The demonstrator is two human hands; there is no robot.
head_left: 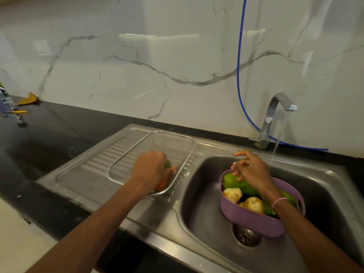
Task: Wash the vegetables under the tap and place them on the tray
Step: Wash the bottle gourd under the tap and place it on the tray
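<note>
sink [206, 213] is holding a purple basket [252, 221] of vegetables [254, 204]; tray [157, 146] is lying on the drainboard [94, 174]. left hand [149, 170] is gripping a carrot [164, 182] in the tray; right hand [252, 170] is touching a green vegetable [232, 179], grasp unclear. wet skin is risking a slip.

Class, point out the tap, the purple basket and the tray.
tap [279, 97], head view, top of its curved spout.
purple basket [254, 221], head view, near outer wall.
tray [167, 144], head view, bare mesh floor.

Purple basket [256, 221], green vegetables [239, 183], blue hose [239, 56], grey-veined white wall [157, 66].
</note>
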